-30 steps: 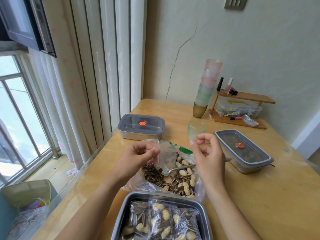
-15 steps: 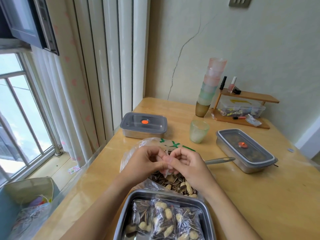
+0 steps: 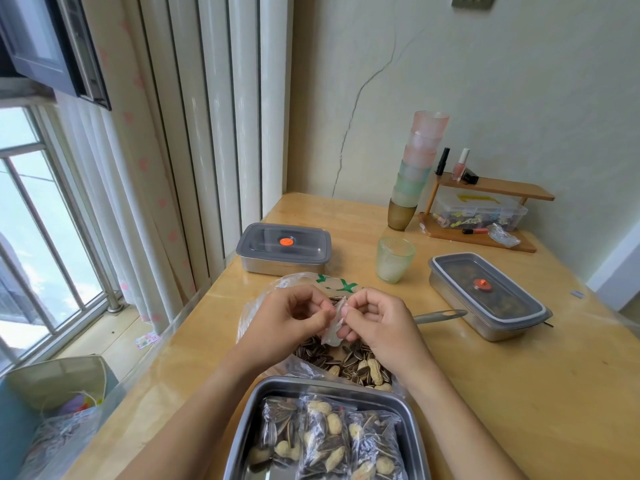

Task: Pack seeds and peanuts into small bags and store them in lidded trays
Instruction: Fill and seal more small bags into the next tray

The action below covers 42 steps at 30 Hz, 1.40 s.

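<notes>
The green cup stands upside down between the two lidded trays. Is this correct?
No. The head view shows the green cup upright, mouth up. It does stand between the left lidded tray and the right lidded tray.

Head view looks down, close over the table.

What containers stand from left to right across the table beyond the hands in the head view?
squarish lidded tray → green cup → long lidded tray
</notes>
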Motion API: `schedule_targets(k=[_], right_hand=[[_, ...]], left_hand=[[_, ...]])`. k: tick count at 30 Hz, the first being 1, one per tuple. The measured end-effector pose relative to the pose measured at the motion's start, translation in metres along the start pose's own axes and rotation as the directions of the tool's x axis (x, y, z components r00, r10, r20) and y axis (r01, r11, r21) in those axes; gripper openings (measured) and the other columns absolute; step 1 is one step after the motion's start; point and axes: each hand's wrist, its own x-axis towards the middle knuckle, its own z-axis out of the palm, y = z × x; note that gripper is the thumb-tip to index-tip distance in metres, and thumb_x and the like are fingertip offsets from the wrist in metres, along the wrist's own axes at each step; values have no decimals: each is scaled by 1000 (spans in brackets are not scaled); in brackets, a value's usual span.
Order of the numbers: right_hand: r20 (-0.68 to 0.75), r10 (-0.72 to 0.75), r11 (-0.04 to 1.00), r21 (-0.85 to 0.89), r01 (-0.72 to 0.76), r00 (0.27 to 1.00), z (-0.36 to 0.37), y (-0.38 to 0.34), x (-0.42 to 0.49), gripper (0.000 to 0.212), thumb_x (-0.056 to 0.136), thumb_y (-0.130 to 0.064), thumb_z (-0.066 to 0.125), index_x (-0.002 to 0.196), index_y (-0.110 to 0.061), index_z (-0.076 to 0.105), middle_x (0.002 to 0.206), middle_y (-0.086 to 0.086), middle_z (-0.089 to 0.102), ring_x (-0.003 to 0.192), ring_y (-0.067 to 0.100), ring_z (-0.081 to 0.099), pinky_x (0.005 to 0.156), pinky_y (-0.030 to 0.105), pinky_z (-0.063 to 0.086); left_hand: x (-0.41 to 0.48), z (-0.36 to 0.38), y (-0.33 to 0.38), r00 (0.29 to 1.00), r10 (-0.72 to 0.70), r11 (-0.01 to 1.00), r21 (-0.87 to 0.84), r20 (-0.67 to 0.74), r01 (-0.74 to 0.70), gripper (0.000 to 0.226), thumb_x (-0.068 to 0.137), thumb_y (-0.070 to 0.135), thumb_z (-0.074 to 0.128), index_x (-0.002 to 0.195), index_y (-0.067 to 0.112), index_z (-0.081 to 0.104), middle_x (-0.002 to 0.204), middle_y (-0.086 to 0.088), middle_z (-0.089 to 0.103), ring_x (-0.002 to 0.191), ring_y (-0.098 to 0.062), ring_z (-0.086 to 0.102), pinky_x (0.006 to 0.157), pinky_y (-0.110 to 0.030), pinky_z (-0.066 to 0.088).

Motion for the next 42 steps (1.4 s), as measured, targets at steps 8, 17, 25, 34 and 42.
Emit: schedule_targets(k=[8, 17, 25, 34, 42], right_hand=[[-47, -111, 979, -177, 101, 993, 9, -1, -8, 12, 94, -13, 70, 84, -17, 65, 76, 2, 75, 69, 17, 76, 67, 45, 63], [12, -21, 999, -42, 21, 1000, 4, -5, -4, 9, 100, -8, 67, 97, -3, 74, 81, 11, 77, 70, 25, 77, 66, 33, 63], [-29, -68, 952, -300, 57, 997, 8, -9, -10, 15, 96, -16, 69, 82, -11, 67, 68, 3, 72, 56, 12, 73, 57, 32, 59], [-18, -127, 891, -442, 106, 992, 9, -6, -9, 22, 87, -19, 71, 72, -16, 57, 61, 3, 63, 53, 14, 58, 52, 24, 42], [-58, -260, 830, -523, 193, 964, 8, -3, -9, 22, 85, -18, 70, 73, -22, 52, 63, -6, 55, 60, 13, 51, 54, 22, 39]], left_hand=[[-1, 4, 1, 998, 60, 991, 125, -37, -55, 13, 89, 2, 73, 81, 12, 71, 69, -1, 66, 64, -11, 59, 62, -28, 49], [-2, 2, 3, 996, 84, 991, 108, -41, -79, 10, 91, 8, 74, 82, 12, 71, 72, -6, 67, 65, -16, 59, 63, -36, 49], [-5, 8, 10, 984, 152, 949, 292, -90, -120, 20, 83, 1, 73, 75, 17, 65, 64, 1, 60, 60, -6, 51, 59, -18, 42], [-6, 9, 15, 975, 191, 927, 348, -115, -141, 24, 78, -3, 73, 71, 16, 62, 61, 6, 57, 58, -5, 50, 58, -13, 39], [-4, 6, 12, 974, 214, 903, 395, -70, -170, 20, 80, 1, 71, 76, 18, 61, 63, 7, 58, 59, -8, 53, 58, -17, 41]])
